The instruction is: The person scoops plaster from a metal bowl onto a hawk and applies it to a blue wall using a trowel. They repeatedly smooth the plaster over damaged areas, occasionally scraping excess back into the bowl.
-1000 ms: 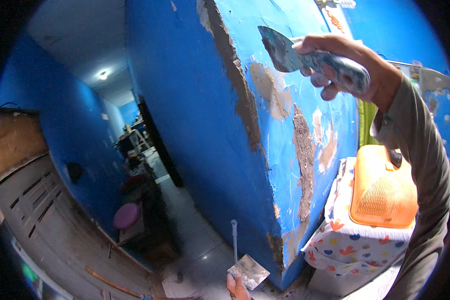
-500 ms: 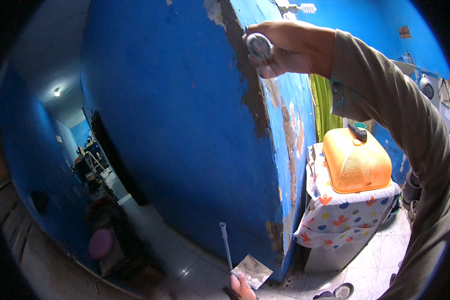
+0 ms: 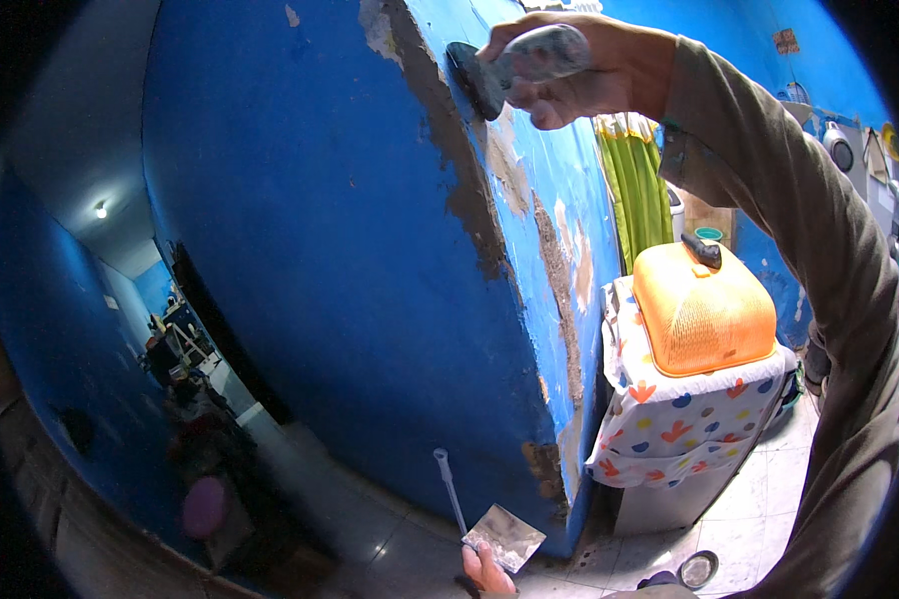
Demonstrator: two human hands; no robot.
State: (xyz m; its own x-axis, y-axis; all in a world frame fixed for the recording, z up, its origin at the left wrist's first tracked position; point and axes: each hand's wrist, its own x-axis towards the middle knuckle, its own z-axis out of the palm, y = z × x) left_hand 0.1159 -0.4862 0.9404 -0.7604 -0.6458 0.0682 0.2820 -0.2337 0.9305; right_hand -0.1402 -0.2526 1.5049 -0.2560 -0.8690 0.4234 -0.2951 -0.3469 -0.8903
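High up at the wall's corner, my right hand [image 3: 559,100] is closed around the pale, smeared handle of a putty knife [image 3: 544,52]. Its dark blade meets the patched corner edge [image 3: 420,80], where a grey-brown strip runs down beside chipped blue paint. Low in the view, my left hand [image 3: 486,571] grips a small square plate [image 3: 506,537] with whitish paste or powder on it. A slim pale rod [image 3: 448,484] with a hole in its end rises beside the plate; whether it is joined to it cannot be made out.
Right of the corner, an orange mesh cover [image 3: 704,314] sits on a low cabinet draped in a patterned cloth [image 3: 659,424]. A green curtain [image 3: 634,190] hangs behind. A round metal dish [image 3: 698,569] lies on the tiled floor. At left, a dark passage holds a purple round seat [image 3: 205,507].
My right hand has turned and shifted slightly left and up, bringing the blade against the corner. My left hand stays nearly still. The whole view has shifted a little.
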